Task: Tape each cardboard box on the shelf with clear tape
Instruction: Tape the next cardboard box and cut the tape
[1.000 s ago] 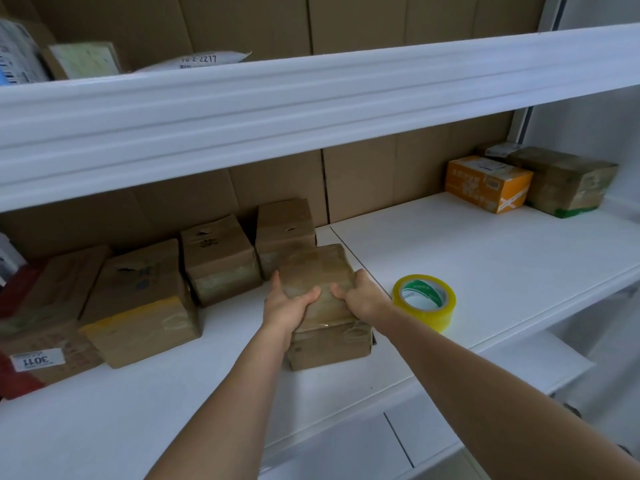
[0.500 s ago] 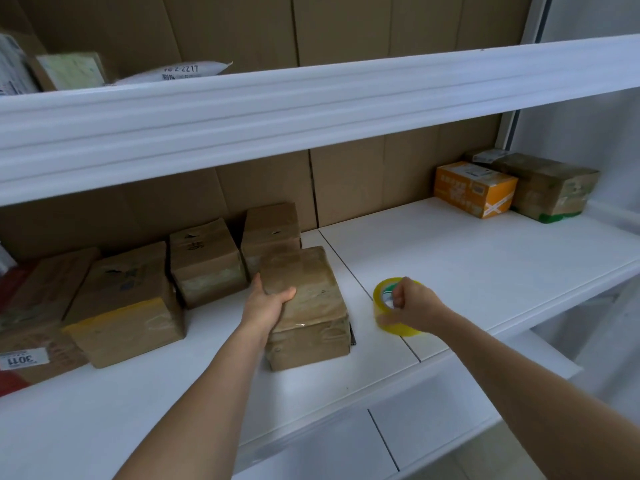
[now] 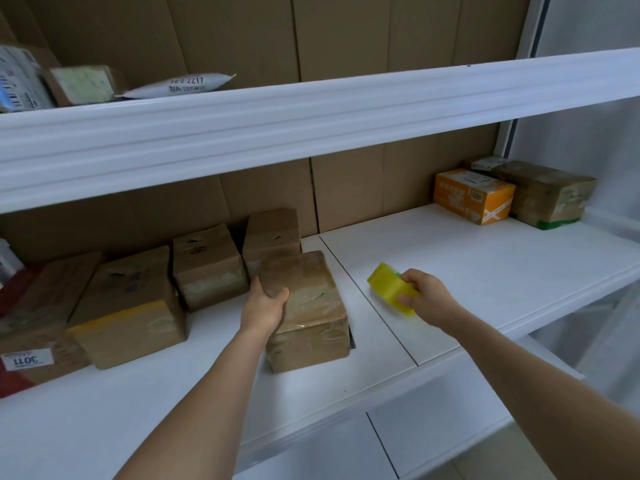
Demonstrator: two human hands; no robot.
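Note:
A brown cardboard box (image 3: 308,303) wrapped in glossy tape stands near the front of the white shelf (image 3: 467,268). My left hand (image 3: 265,304) rests on the box's left top edge, thumb over the top and fingers down its side. To the right, my right hand (image 3: 424,294) grips a yellowish roll of clear tape (image 3: 389,289), lifted off the shelf and tilted on edge. Behind the box, three more brown boxes (image 3: 204,265) stand in a row toward the left.
An orange box (image 3: 472,195) and a brown box (image 3: 547,194) sit at the shelf's far right. Another labelled box (image 3: 34,327) stands at the far left. The upper shelf (image 3: 311,109) overhangs, carrying parcels (image 3: 180,85). Cardboard lines the back wall.
My right hand left the box, took hold of the tape roll and lifted it off the shelf. My left hand stayed on the box.

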